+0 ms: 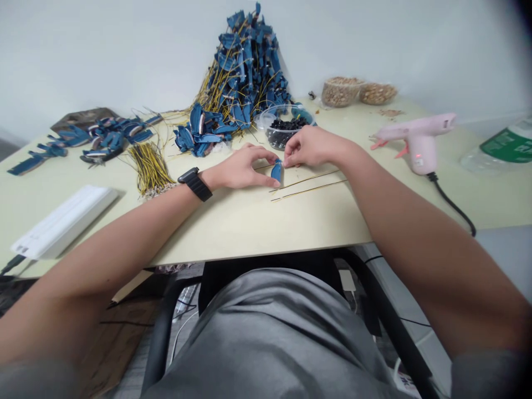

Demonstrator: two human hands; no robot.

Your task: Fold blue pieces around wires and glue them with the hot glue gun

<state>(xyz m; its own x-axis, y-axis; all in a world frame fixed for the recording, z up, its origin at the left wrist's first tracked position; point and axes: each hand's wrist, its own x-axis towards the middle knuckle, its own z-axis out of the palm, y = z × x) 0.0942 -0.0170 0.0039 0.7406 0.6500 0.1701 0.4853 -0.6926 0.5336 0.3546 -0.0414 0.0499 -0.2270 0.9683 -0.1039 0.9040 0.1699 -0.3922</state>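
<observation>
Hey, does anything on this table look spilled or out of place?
Yes, a small patch of loose brown bits lies on the table beside the two tubs of similar granules, so it looks spilled. The heap of blue parts piled against the wall also looks tangled.

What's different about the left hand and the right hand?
The left hand wears a black watch on its wrist, while the right hand has no watch. The left hand sits lower in the view, and the right hand sits higher, closer to the clear bowl of black pieces. Both hands are bare, and both pinch the small blue piece.
</observation>
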